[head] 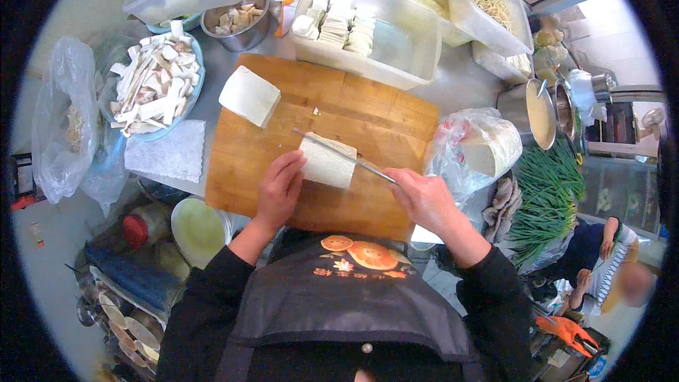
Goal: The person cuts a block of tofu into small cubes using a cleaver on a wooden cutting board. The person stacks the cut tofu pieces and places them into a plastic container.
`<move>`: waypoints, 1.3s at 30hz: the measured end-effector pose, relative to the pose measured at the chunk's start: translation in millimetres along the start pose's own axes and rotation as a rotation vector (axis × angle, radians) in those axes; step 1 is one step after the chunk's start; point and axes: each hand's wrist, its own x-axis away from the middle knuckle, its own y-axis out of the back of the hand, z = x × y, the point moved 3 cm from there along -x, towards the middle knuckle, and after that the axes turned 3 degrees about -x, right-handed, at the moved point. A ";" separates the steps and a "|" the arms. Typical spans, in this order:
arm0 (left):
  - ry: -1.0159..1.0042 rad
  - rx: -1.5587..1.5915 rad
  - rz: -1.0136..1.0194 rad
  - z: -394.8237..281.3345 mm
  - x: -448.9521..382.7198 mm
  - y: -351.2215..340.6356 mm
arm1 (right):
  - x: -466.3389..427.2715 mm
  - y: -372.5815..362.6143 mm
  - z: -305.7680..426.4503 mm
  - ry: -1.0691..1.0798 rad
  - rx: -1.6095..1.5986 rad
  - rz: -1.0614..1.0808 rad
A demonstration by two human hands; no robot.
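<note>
A white tofu block (330, 163) lies on a wooden cutting board (371, 111). Seen nearly edge-on, a knife (374, 170) runs across the block's far part, its tip reaching past the left edge. The handle is inside my right hand (424, 199), which hides most of it. With its fingertips, my left hand (281, 185) holds the block at its left side. A second tofu block (249, 94) sits at the board's far left corner. Small white crumbs (316, 111) lie between the two blocks.
Behind the board stands a plastic tub (408, 37) with stacked tofu slices (339, 21). Left are a plate of cut mushrooms (159, 79) and a cloth (168, 151). On the right are bagged tofu (488, 148) and green scallions (549, 191); another person (599, 260) is beyond.
</note>
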 end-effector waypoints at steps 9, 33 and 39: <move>0.017 -0.077 -0.027 3.3 5.7 -2.6 | -9.3 1.4 -1.9 0.116 0.099 0.134; 0.065 -0.053 -0.012 9.0 8.5 -5.6 | -28.7 -32.4 -3.7 0.000 0.181 0.312; 0.079 -0.038 -0.044 8.9 11.1 -5.8 | -25.0 -42.7 -10.0 0.046 0.158 0.234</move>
